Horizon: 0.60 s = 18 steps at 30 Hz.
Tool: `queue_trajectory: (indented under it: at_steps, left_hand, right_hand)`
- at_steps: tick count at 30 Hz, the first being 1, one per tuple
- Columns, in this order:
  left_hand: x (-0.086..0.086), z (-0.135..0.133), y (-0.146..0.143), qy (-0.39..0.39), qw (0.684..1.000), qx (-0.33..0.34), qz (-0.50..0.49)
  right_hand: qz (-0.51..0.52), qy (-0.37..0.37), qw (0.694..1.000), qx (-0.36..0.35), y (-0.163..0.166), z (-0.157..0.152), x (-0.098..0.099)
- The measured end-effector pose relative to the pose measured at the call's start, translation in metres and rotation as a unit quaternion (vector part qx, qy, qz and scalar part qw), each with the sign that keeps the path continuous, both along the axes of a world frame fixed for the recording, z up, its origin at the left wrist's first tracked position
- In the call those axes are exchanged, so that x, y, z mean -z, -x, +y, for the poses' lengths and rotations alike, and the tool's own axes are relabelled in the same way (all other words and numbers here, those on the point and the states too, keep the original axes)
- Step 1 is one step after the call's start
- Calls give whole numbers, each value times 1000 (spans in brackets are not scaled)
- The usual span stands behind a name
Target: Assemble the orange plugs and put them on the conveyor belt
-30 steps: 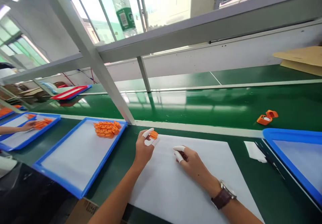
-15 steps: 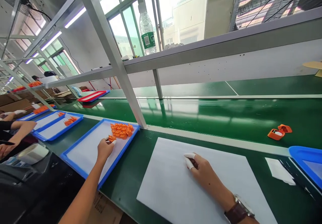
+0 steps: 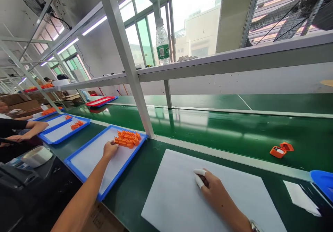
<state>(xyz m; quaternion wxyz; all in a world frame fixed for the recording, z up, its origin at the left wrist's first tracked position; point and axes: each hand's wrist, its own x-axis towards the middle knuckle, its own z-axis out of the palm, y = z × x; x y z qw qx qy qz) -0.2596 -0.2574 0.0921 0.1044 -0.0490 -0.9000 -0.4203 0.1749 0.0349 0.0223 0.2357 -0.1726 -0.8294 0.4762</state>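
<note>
My left hand (image 3: 110,150) reaches over a blue-rimmed tray (image 3: 83,155) with a white lining. Its fingers are pinched at the left edge of a heap of small orange plastic parts (image 3: 128,139), on a part that touches the heap. My right hand (image 3: 212,187) is held low over a white sheet (image 3: 169,187) on the green bench. White finger covers sit on its thumb and a finger, which are drawn close together. The other fingers curl underneath, and whatever they may hold is hidden.
An open orange case (image 3: 281,150) sits on the green strip beyond the bench rail. At right are a white paper piece (image 3: 301,198) and a blue tray (image 3: 322,181). A metal post (image 3: 135,86) rises behind my tray. A co-worker's arm (image 3: 33,129) is at left, near other trays.
My left hand has brought the orange part from just left of the heap up against it. The right hand keeps its pinched pose over the sheet. The view has shifted slightly.
</note>
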Motion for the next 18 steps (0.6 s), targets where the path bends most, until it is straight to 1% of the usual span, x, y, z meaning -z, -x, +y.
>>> queue_trajectory:
  at_steps: [2, 4, 6, 7, 8, 10, 12, 13, 15, 18]
  left_hand:
    - [-1, 4, -5, -20, 999, -29, 23]
    - [-6, 12, -12, -39, 996, -46, 59]
    - [-14, 28, -23, -56, 993, -34, 96]
    - [-19, 39, -30, -66, 991, -13, 115]
    - [-24, 53, -39, -80, 988, 20, 130]
    - [-33, 87, -60, -113, 977, 116, 142]
    - [-36, 126, -87, -136, 956, 235, 113]
    - [-35, 148, -102, -137, 941, 295, 90]
    - [-28, 191, -136, -103, 907, 405, 44]
    - [-12, 254, -191, -22, 832, 554, 18]
  right_hand:
    - [3, -5, 1000, 1, 0, 0, -3]
    - [8, -14, 1000, 3, 0, -1, -7]
    - [15, -25, 1000, 5, 0, -1, -10]
    - [19, -31, 999, 7, 0, -2, -11]
    - [23, -36, 999, 10, -1, -2, -12]
    - [30, -42, 998, 18, -1, -2, -15]
    - [45, -45, 998, 26, -2, 0, -18]
    - [47, -48, 997, 28, -2, 3, -19]
    - [45, -48, 997, 27, -2, 8, -20]
    - [44, -61, 996, 44, -1, 17, -17]
